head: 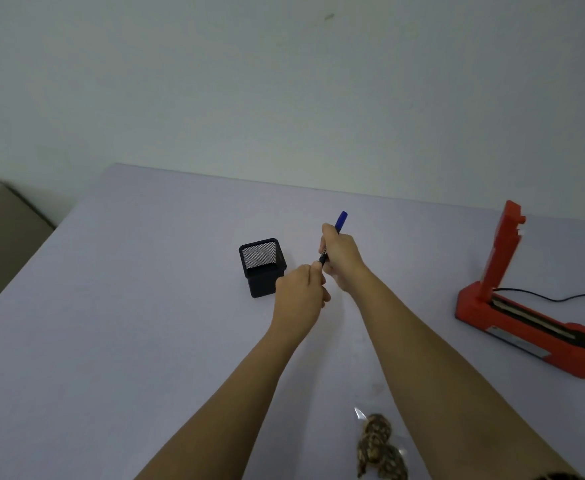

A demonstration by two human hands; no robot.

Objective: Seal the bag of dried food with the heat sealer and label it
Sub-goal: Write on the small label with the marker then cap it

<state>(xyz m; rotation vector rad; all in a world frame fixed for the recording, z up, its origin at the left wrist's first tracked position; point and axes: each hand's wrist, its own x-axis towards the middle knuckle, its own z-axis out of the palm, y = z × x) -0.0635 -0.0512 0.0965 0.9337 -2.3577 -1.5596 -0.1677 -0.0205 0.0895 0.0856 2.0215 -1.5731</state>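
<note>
The clear bag of dried food (379, 445) is lying nearest to the viewer, at the bottom edge of the view, flat on the table between the two forearms and just beside the right one; dark brown pieces are showing through the plastic, and its lower part is cut off by the frame. The pale wall (284, 81) is filling the whole upper half. Under it the light grey table (128, 323) is stretching from the wall to the viewer. On the right side of the table the red heat sealer (472, 306) is standing with its arm lifted up nearly vertical, so the dark sealing strip in the base is showing, and a thin black cable (561, 299) is running from it to the right edge. It is well apart from the bag. Near the middle a black mesh pen holder (262, 268) is standing upright, just to the left of the hands. The right hand (341, 258) is wrapping its fingers around the middle of a pen (341, 220) and is holding it tilted above the table, blue end pointing up and away. The left hand (299, 296), fingers curled, is pinching the dark lower end of the same pen.
</note>
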